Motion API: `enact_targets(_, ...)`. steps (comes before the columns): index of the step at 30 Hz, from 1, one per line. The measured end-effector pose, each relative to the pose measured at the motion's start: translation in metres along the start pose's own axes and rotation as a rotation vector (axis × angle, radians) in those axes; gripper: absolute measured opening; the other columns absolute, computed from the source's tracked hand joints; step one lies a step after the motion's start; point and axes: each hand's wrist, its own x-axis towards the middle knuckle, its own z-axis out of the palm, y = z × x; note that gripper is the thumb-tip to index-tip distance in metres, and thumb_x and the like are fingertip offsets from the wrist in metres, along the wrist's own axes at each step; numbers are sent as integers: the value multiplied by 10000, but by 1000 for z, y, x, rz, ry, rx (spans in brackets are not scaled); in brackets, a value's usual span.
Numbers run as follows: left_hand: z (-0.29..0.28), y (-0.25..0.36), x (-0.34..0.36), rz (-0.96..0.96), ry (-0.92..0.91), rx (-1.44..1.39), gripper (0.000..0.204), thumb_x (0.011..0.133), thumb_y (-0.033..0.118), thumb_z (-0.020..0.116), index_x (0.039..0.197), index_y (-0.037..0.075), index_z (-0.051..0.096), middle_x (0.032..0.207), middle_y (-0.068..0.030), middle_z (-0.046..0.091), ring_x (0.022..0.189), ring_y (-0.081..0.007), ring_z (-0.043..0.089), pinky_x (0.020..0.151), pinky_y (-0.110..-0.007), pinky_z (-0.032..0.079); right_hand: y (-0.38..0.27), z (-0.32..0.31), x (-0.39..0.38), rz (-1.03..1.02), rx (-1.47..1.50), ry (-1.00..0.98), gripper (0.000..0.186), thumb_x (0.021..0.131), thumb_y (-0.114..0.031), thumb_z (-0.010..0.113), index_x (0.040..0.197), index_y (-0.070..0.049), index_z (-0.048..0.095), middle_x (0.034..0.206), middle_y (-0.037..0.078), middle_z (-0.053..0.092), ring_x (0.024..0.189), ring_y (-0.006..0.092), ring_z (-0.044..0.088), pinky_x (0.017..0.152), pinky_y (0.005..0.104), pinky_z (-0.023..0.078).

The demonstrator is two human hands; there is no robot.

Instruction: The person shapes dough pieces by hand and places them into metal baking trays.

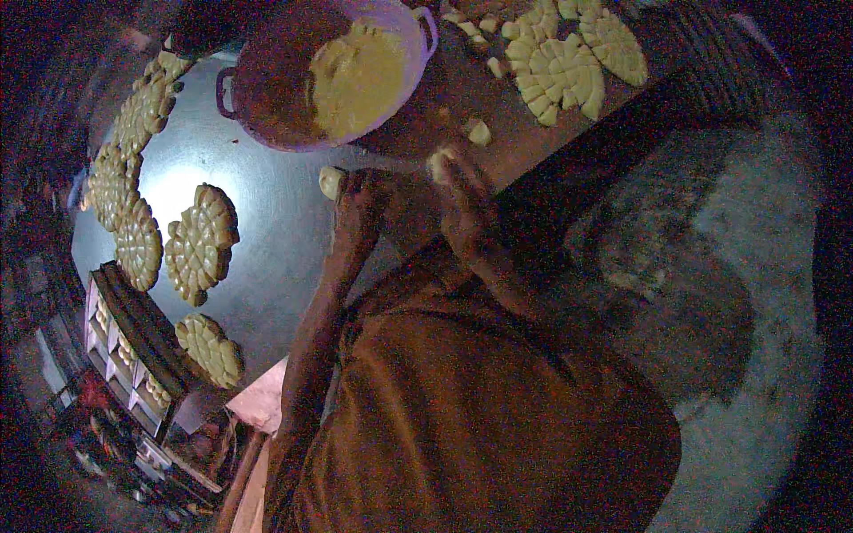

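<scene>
My left hand [359, 197] is closed on a pale piece of dough [331, 182], which shows at its fingertips over the metal tabletop. A short way to the right, my right hand [466, 197] has its fingers closed around a smaller pale lump of dough [440, 165], partly hidden and blurred. Just beyond that hand, a loose dough piece [479, 132] lies on the brown board [418, 133]. Farther off stands a wide two-handled pot [267, 107] with a soft yellow mass [360, 75] inside.
Round clusters of dough pieces [203, 244] lie on the shiny metal tabletop [275, 258] at the left. More clusters [555, 75] sit at the far right on the board. A compartmented rack [124, 355] stands at the lower left. A dark table edge [586, 147] runs along the right.
</scene>
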Motion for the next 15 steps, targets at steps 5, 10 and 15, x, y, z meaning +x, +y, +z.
enact_targets(5,9,-24,-12,-51,-62,-2,277,946,181,603,1150,-7,619,1148,-181,674,1040,-311,633,879,-420,510,-17,30,-7,291,-25,-258,440,939,-65,608,1375,-92,557,1371,155,563,1265,398,524,1117,469,401)
enact_targets(10,-15,-14,-42,-166,-185,-575,277,960,224,619,1099,-12,666,1012,-125,711,895,-222,662,814,-358,521,-24,51,-50,518,148,-525,396,900,-58,637,1295,-73,619,1302,139,595,1224,357,543,1112,449,379)
enact_targets(15,-92,30,-74,-236,105,-612,343,971,312,595,1098,4,681,1005,-89,702,923,-189,648,845,-338,512,9,51,-79,565,412,-492,308,914,-106,636,1218,-63,667,1248,151,608,1150,297,587,1005,424,442)
